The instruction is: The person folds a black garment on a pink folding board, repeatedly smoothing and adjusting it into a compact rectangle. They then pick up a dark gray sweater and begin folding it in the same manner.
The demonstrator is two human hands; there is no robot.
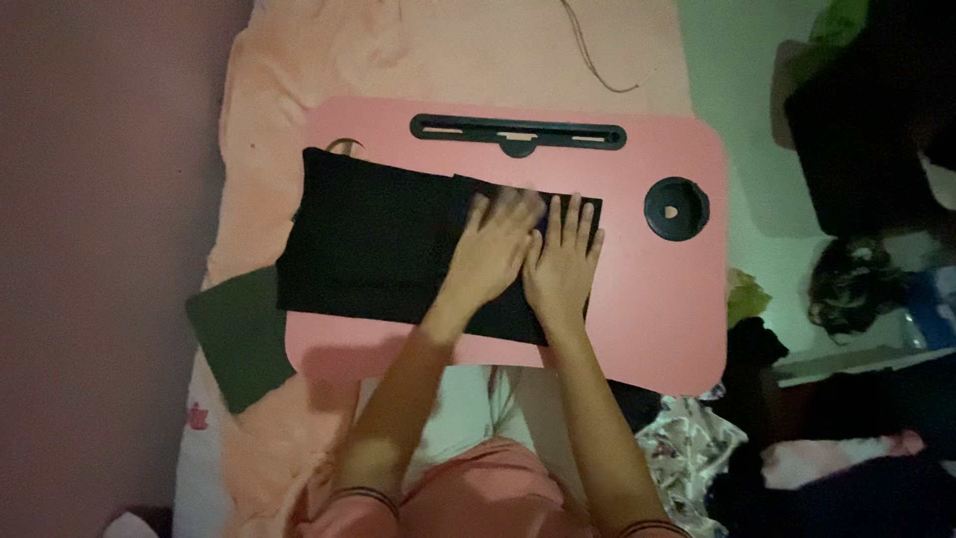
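A folded black garment (383, 234) lies across a pink lap table (657, 299) set on a bed. Both my hands press flat on the garment's right end, side by side. My left hand (495, 249) rests with fingers spread and looks slightly blurred. My right hand (564, 261) lies just to its right, fingers straight and pointing away from me. Neither hand grips anything. The garment's left part hangs a little over the table's left edge.
The table has a black slot (518, 132) along its far edge and a round black cup recess (676, 208) at the right. A dark flat item (237, 334) sticks out under the table's left corner. Peach bedding (478, 45), a thin cord (597, 65) and clothes piles (846, 299) lie around.
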